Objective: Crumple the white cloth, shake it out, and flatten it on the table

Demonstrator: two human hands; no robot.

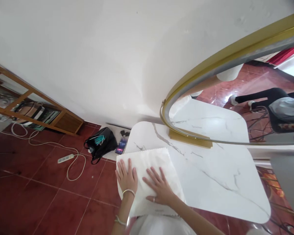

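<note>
A white cloth (159, 156) lies spread over the left end of a white marble-patterned table (225, 176). Flat on its left part rests my left hand (126, 176), fingers stretched out, a bangle at the wrist. My right hand (161, 189) presses on the cloth's middle with its fingers spread and a ring on one of them. Neither hand grips anything. The cloth looks mostly smooth, with slight wrinkles, and its near edge reaches the table's front edge.
A round gold-framed mirror (186, 81) stands on a gold base (191, 138) at the table's back. Left on the red tiled floor are a black bag (103, 147), a power strip (65, 158) with a looping cable, and a wooden cabinet (68, 122). A white wall rises behind.
</note>
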